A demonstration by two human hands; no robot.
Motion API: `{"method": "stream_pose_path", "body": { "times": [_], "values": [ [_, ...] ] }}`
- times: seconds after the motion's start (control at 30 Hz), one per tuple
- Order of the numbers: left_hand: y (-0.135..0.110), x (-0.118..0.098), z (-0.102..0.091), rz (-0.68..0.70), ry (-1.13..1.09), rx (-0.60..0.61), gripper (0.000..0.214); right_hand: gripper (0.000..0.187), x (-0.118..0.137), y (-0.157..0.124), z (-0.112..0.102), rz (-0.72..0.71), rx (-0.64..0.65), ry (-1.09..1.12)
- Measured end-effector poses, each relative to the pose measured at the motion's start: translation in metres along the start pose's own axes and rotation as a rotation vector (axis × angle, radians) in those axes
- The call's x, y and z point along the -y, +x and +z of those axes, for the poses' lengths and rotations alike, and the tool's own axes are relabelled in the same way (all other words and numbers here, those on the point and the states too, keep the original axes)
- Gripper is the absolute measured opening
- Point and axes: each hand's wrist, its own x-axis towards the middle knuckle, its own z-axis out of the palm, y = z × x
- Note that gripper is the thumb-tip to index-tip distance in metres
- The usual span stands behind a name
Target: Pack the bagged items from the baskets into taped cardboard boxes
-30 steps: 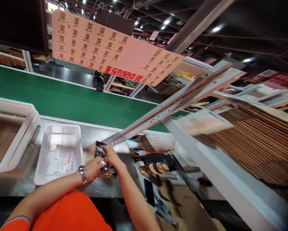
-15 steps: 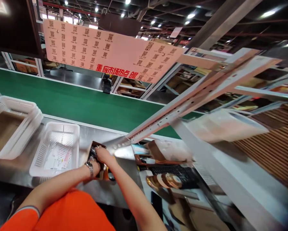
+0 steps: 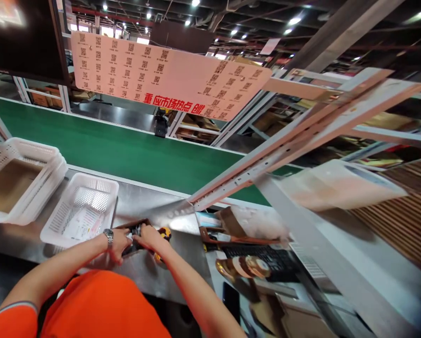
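Observation:
A small open brown box rests on the metal bench, with dark and greyish contents showing inside. At its left end is my left hand, wearing a metal watch; its fingers reach over the box edge and its thumb points down the near side. My right hand reaches into the box from the right, fingers bent down and pressed together on the contents. What those fingers pinch is too small and hidden to name. Just right of that hand lies a yellow and black object, partly covered by the wrist.
A white perforated basket holding printed papers stands left of the box, and stacked white baskets are farther left. Behind runs a green conveyor belt. A slanted metal post, a keyboard and tape rolls are on the right.
My left hand has moved left, away from my right hand, to the box's left end. The box now lies turned and nearer to me. My right hand stays over it.

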Motion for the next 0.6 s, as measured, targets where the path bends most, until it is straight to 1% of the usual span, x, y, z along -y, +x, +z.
{"method": "stream_pose_path", "body": {
  "times": [0.07, 0.1, 0.17, 0.23, 0.3, 0.33, 0.4, 0.47, 0.53, 0.57, 0.6],
  "values": [
    [-0.009, 0.012, 0.008, 0.049, 0.038, 0.027, 0.045, 0.066, 0.008, -0.015, 0.007, 0.018, -0.001, 0.015],
    [-0.012, 0.015, 0.012, 0.062, 0.052, 0.025, 0.044, 0.069, 0.013, -0.022, 0.009, 0.023, -0.01, 0.012],
    [-0.018, 0.02, 0.022, 0.073, 0.08, 0.006, 0.049, 0.073, 0.022, -0.033, 0.011, 0.03, -0.043, -0.008],
    [-0.024, 0.023, 0.027, 0.081, 0.122, -0.018, 0.06, 0.072, 0.028, -0.042, 0.008, 0.022, -0.083, -0.033],
    [-0.031, 0.027, 0.029, 0.101, 0.172, -0.038, 0.064, 0.069, 0.028, -0.05, 0.001, 0.01, -0.107, -0.039],
    [-0.035, 0.029, 0.028, 0.109, 0.196, -0.051, 0.062, 0.067, 0.027, -0.053, -0.003, 0.007, -0.117, -0.036],
    [-0.044, 0.03, 0.027, 0.115, 0.231, -0.114, 0.046, 0.062, 0.023, -0.055, -0.01, 0.012, -0.16, -0.011],
    [-0.051, 0.028, 0.028, 0.081, 0.244, -0.233, 0.027, 0.057, 0.022, -0.05, -0.013, 0.015, -0.281, 0.08],
    [-0.058, 0.022, 0.03, 0.045, 0.23, -0.355, 0.028, 0.055, 0.025, -0.04, -0.007, 0.004, -0.457, 0.245],
    [-0.062, 0.02, 0.031, 0.041, 0.206, -0.399, 0.03, 0.056, 0.028, -0.034, -0.001, -0.012, -0.539, 0.336],
    [-0.067, 0.019, 0.032, 0.045, 0.169, -0.431, 0.03, 0.059, 0.033, -0.029, 0.007, -0.04, -0.594, 0.417]
  ]
}}
